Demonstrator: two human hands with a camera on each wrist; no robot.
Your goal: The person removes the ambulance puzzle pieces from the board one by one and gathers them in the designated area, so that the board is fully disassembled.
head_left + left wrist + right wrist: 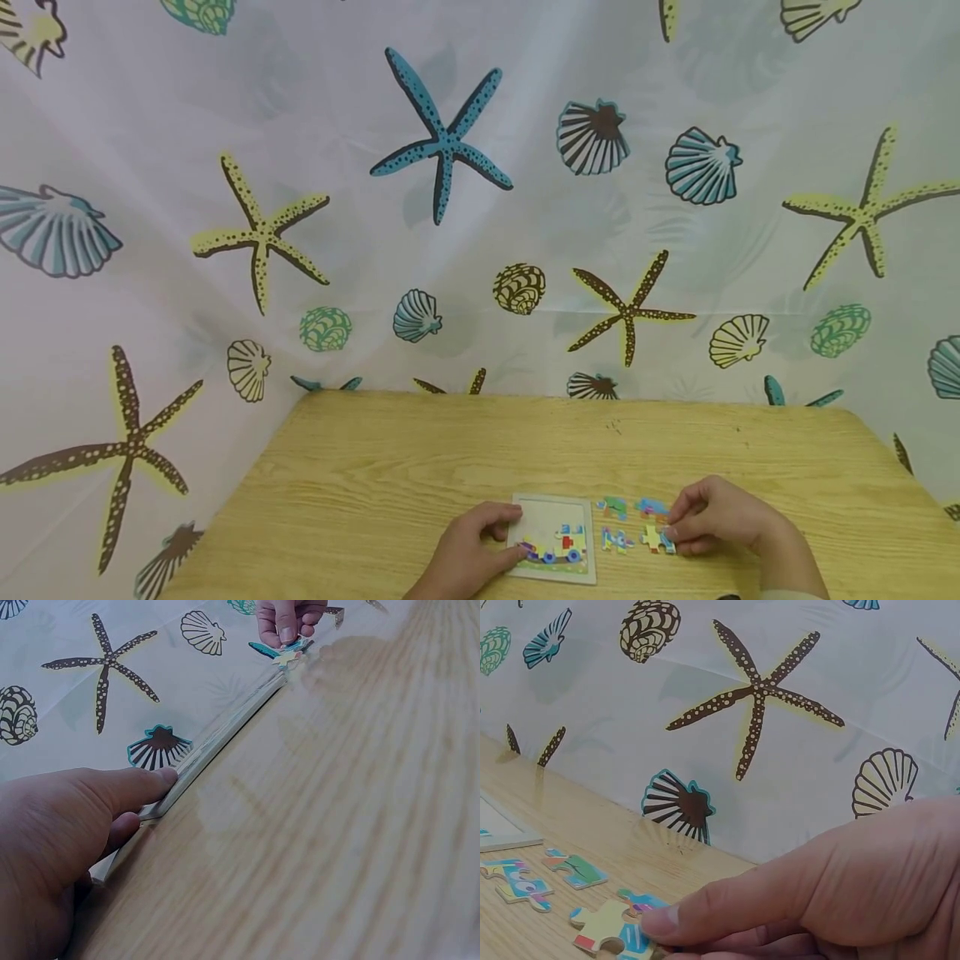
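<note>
A small square puzzle board [591, 550] with a pale raised border lies on the table. Joined pieces [558, 557] showing a colourful train fill its lower part; its upper part is bare. My left hand [476, 546] holds the board by its left side, thumb over the lower border. Just right of the board, my right hand [723, 521] pinches a mostly yellow jigsaw piece [604, 926] with a red corner and blue part between thumb and fingers. In the right wrist view this piece overlaps another jigsaw piece [634, 901] behind it.
Loose jigsaw pieces lie between the board and my right hand: a green and blue one [612, 507], a blue and orange one [651, 506] and a blue one with yellow [617, 540]. Behind the wooden table [420, 450] hangs a shell-and-starfish curtain [337, 250].
</note>
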